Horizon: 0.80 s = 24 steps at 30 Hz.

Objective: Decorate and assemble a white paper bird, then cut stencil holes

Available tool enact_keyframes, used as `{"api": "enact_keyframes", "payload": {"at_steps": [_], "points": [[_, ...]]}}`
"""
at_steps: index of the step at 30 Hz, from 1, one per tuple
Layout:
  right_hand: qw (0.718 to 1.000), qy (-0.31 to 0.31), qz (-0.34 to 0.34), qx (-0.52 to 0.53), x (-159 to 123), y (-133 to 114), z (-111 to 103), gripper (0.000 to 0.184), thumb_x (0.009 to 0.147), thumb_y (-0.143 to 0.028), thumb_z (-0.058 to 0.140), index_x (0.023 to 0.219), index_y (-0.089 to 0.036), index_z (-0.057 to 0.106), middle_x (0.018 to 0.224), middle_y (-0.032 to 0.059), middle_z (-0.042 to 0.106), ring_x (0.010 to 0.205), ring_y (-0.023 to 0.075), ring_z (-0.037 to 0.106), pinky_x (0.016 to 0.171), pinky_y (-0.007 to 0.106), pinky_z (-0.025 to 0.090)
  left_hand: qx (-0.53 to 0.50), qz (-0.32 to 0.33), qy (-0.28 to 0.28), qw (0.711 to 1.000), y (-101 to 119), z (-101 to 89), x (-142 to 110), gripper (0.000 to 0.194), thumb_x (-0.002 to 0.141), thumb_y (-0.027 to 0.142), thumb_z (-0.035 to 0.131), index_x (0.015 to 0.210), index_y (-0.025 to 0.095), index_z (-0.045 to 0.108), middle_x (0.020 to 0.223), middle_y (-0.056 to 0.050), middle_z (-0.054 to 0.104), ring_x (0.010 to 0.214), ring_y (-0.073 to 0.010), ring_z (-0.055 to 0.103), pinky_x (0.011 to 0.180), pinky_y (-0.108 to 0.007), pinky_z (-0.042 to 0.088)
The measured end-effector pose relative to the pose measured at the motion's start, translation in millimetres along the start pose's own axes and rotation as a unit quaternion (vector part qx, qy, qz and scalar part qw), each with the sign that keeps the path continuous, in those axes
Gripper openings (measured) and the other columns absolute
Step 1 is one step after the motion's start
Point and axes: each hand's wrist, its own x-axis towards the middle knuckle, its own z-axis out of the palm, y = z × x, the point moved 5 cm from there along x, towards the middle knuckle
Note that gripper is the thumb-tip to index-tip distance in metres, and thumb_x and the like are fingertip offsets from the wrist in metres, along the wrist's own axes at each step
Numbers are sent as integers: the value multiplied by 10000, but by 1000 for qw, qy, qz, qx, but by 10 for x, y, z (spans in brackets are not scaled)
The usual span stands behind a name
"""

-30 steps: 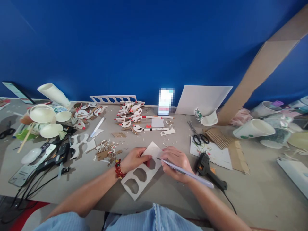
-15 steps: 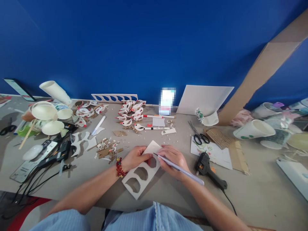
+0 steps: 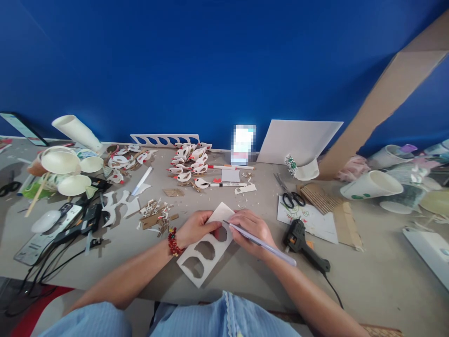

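Observation:
My left hand [image 3: 200,230] grips a strip of white foam board [image 3: 211,262], its thumb on top near the uppermost hole. Several rounded holes run along the strip, which lies slanted in front of me. In my right hand [image 3: 253,231] is a slim lavender craft knife [image 3: 271,248], held like a pen. Its thin dark tip is by the upper hole, close to my left thumb; whether it touches the board I cannot tell. The right hand's fingers also rest at the board's right edge.
Small white birds with red beaks [image 3: 184,177] stand grouped behind my hands. Cardboard scraps [image 3: 156,217] lie left. On the right are scissors [image 3: 293,196], a corded glue gun [image 3: 305,245] and paper cups [image 3: 372,185]. A phone [image 3: 243,145] leans against the blue wall.
The whole view has shifted slightly. Both hands keep the same hold on the board and the knife, with the knife tip still near the upper hole.

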Motion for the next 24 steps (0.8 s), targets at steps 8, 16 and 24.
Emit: {"api": "enact_keyframes", "payload": {"at_steps": [8,16,24], "points": [[1000,-6,5,-4,-3,3,20,106,874,-146,525,932,-211,585,853,67,672,833,202,617,849,395,495,22,22,5,1000,30,-4,-6,367,794,502,598,725,141,593,627,0,633,528,-105,524,513,-202,400],[1000,-5,2,-19,-2,-24,64,107,892,-157,493,923,-210,581,843,70,667,807,202,603,793,380,493,38,36,8,999,19,3,-7,365,809,490,585,715,137,598,628,-6,643,541,-112,540,531,-203,411],[999,-32,12,-35,0,-24,76,117,912,-194,459,891,-211,572,808,64,650,766,196,586,765,362,473,56,39,16,998,40,11,-9,374,811,496,576,694,142,605,632,-9,656,551,-116,548,535,-199,414]]}}
